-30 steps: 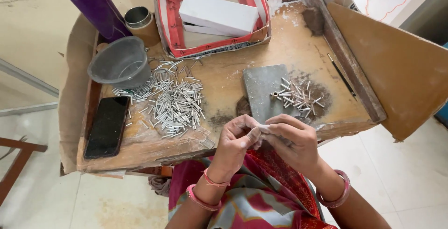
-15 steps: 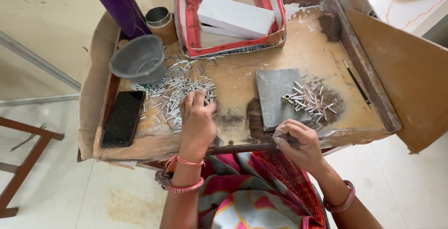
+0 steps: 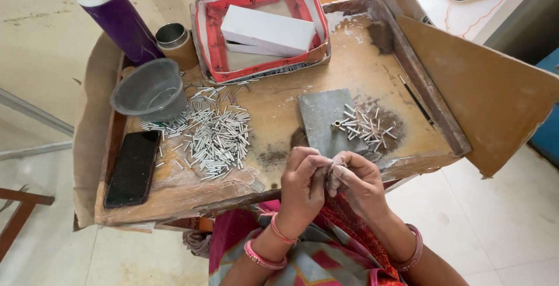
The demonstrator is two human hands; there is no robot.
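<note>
Metal is the stuff in hand: both hands meet at the near edge of the bench, the left hand [image 3: 303, 184] and the right hand [image 3: 358, 184] pressed fingertip to fingertip, pinching something too small to make out, perhaps one tube. Just beyond the right hand a small pile [image 3: 367, 129] of tubes lies partly on a grey slab [image 3: 323, 117], which looks like the worked lot. Beyond the left hand, well apart, a far larger heap [image 3: 212, 134] lies loose, so most seems left. Past that sit a grey bowl [image 3: 148, 91] and a phone [image 3: 133, 168].
</note>
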